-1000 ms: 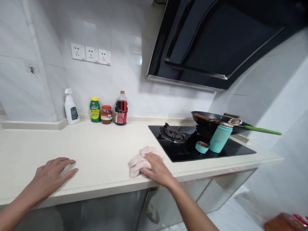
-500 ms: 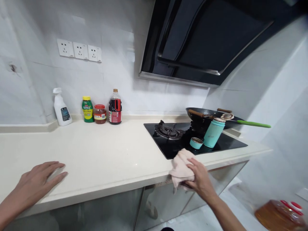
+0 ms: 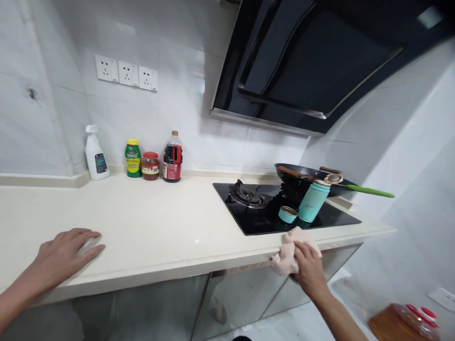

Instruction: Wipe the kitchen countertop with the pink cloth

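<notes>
Surface (image 3: 149, 218): pale slab, left edge of frame across to right of center, grey cabinet doors (image 3: 149, 305) below it. Range hood (image 3: 291, 61): black, upper right, tilted in view. Cooktop (image 3: 256, 220): black glass, right of center, set in the surface, bare burner at its left. Wok (image 3: 309, 169) at the back right of the cooktop, brown handles, green-handled utensil (image 3: 371, 191) sticking out over its right side.

Left hand (image 3: 67, 248): lower left, palm down on the surface, fingers loosely spread, thumb apart. Right hand (image 3: 310, 265): lower right of center, at the front edge of the surface, fingers closed on the cloth.

Jug (image 3: 394, 322) with amber liquid and red cap, lower right corner, partly cut off. Cloth (image 3: 288, 255): pale pink, bunched under the right hand, draped over the front edge just below the cooktop.

Teal bottle (image 3: 313, 203) on the cooktop, appears tilted in view. Along the wall, left to center: white spray bottle (image 3: 95, 158), dark sauce bottle (image 3: 172, 158), and between those two a green bottle (image 3: 133, 160) and a red-lidded jar (image 3: 150, 168). Teal cup (image 3: 287, 215): smallest, on the cooktop just left of the teal bottle.
</notes>
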The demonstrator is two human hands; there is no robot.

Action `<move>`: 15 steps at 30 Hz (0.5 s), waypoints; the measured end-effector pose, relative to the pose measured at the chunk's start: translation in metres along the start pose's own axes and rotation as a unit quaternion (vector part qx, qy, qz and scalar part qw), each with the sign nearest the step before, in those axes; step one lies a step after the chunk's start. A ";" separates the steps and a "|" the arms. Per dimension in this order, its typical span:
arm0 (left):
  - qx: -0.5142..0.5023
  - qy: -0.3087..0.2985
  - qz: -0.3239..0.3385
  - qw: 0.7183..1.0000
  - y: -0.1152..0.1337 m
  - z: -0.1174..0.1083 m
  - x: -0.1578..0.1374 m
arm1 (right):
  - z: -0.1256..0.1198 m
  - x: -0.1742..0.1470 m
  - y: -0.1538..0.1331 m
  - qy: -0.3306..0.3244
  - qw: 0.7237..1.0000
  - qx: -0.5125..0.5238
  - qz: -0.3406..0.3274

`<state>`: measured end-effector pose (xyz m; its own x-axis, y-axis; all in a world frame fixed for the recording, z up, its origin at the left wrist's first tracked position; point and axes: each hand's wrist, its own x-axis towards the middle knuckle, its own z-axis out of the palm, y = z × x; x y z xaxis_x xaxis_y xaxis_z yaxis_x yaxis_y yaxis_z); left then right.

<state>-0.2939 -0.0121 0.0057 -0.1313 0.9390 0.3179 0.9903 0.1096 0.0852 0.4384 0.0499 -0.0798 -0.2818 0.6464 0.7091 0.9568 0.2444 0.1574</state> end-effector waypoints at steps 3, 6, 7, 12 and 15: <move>-0.013 -0.016 -0.002 1.000 0.008 -0.008 -0.002 | -0.013 0.016 -0.067 -0.022 0.999 0.028 0.006; -0.029 -0.002 0.003 1.000 0.016 -0.016 -0.006 | -0.025 0.037 -0.142 -0.042 0.995 0.083 -0.030; -0.033 0.004 0.005 0.999 0.019 -0.019 -0.008 | -0.029 0.046 -0.168 -0.049 0.992 0.101 -0.048; -0.037 0.028 0.013 0.999 0.029 -0.024 -0.017 | -0.055 0.091 -0.307 -0.121 0.965 0.191 -0.136; -0.051 0.036 0.005 0.998 0.029 -0.024 -0.019 | -0.071 0.113 -0.377 -0.148 0.947 0.209 -0.195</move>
<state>-0.2641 -0.0345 0.0249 -0.1271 0.9134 0.3866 0.9825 0.0623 0.1757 0.0510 -0.0208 -0.0098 -0.6744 0.6079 0.4191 0.6821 0.7302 0.0383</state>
